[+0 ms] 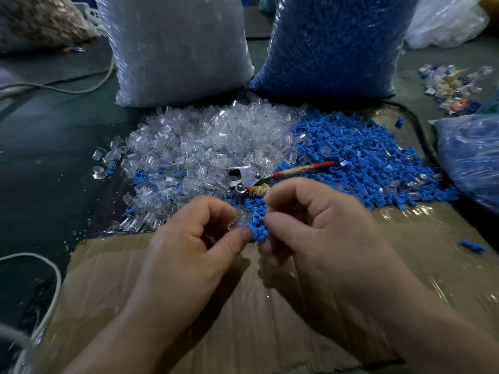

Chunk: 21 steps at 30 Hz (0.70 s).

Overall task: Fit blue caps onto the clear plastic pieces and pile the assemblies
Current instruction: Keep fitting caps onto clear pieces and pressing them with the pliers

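Left hand [194,238] pinches a clear piece [239,222], right hand [318,228] grips blue caps [256,231] right against it, over the cardboard [243,314] sheet's far edge.

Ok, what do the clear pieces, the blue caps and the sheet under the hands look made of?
The clear pieces look like rigid transparent plastic, glossy, glinting at the edges. The blue caps look like opaque plastic, matte, without shine; soft or rigid is unclear. The sheet is brown cardboard, seemingly under clear film or tape, given its wrinkled sheen.
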Available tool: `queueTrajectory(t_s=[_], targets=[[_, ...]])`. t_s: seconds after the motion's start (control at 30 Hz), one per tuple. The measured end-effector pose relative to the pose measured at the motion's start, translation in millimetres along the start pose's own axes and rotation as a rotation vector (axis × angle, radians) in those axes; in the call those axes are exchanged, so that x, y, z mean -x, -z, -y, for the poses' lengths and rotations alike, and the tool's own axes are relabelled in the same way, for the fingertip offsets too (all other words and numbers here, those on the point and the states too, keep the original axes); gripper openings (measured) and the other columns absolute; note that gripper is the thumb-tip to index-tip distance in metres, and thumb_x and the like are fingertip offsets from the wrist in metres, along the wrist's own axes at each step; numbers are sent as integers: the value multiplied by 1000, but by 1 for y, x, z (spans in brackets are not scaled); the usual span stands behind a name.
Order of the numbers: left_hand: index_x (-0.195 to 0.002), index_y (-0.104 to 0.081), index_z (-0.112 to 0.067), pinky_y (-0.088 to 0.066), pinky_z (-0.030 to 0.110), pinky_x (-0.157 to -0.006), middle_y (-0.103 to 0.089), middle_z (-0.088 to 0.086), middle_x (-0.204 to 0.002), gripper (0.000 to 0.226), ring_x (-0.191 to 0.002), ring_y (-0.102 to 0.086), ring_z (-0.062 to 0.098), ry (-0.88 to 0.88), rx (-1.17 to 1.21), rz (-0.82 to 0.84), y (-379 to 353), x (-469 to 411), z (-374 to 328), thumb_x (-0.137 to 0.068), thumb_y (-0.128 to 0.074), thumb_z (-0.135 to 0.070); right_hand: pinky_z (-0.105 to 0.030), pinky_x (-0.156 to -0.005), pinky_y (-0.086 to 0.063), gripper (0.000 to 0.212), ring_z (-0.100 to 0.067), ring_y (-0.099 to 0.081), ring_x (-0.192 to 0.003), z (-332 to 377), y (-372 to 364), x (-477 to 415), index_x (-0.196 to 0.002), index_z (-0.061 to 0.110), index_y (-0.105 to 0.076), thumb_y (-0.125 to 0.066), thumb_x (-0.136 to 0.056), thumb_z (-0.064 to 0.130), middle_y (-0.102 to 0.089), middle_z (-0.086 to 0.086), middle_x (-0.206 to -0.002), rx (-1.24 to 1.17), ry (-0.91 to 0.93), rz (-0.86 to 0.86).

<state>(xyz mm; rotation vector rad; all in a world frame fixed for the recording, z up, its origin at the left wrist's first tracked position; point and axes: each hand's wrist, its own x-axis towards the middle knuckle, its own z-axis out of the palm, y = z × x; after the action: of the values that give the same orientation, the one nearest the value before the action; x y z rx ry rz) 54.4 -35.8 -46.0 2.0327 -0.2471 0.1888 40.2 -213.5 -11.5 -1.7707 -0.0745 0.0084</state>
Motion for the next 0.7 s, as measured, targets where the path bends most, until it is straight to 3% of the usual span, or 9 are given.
queueTrajectory(t_s=[0.03,0.13,0.3,0.47,0.53,0.63,0.7], targets=[[-89,-63,-38,-49,25,-55,-67,-12,-73,21,-58,-59,7,-7,2,3,0,1,0,-71,-72,-45,-30,-49,-56,19,-21,-67,-54,2,0,0,-86,22,-66,-62,-91,4,-67,-10,-63,-144,-63,15],[-89,-63,-39,-50,26,-56,-68,-11,-74,19,-61,-62,8,-2,26,26,-2,1,-2,-72,-72,-42,-30,-48,-54,22,-24,-66,-54,5,-4,0,-85,18,-68,-59,-92,0,-67,-14,-62,-236,-117,50],[-91,-63,-38,-50,22,-58,-68,-9,-76,17,-64,-63,7,-5,40,12,-1,1,-4,-75,-71,-39,-32,-49,-56,19,-25,-63,-57,3,-5,-7,-96,7,-65,-50,-95,-3,-68,-13,-77,-530,-266,59],[-95,-64,-38,-52,26,-62,-67,-10,-76,16,-66,-64,8,-15,80,24,2,-1,-6,-80,-64,-44,-30,-54,-59,44,-29,-69,-64,0,1,-11,-82,-1,-69,-31,-81,-23,-69,-20,-82,-784,-341,111],[-95,-67,-36,-53,31,-66,-68,-13,-77,23,-69,-63,8,-26,84,35,2,0,-6,-80,-57,-50,-31,-53,-59,43,-26,-70,-63,-2,1,-10,-78,3,-72,-38,-83,-21,-70,-20,-79,-751,-342,161],[-95,-73,-34,-49,16,-71,-71,-19,-87,19,-82,-67,2,-55,40,35,1,0,-5,-86,-57,-40,-33,-52,-59,14,-26,-69,-62,-2,0,-8,-89,2,-67,-58,-80,-3,-70,-19,-78,-726,-322,224],[-98,-74,-33,-47,11,-73,-72,-20,-91,22,-87,-67,0,-77,-4,30,1,0,-6,-87,-57,-41,-30,-47,-57,21,-26,-67,-58,-2,1,-7,-95,2,-63,-65,-75,8,-68,-17,-77,-702,-290,211]])
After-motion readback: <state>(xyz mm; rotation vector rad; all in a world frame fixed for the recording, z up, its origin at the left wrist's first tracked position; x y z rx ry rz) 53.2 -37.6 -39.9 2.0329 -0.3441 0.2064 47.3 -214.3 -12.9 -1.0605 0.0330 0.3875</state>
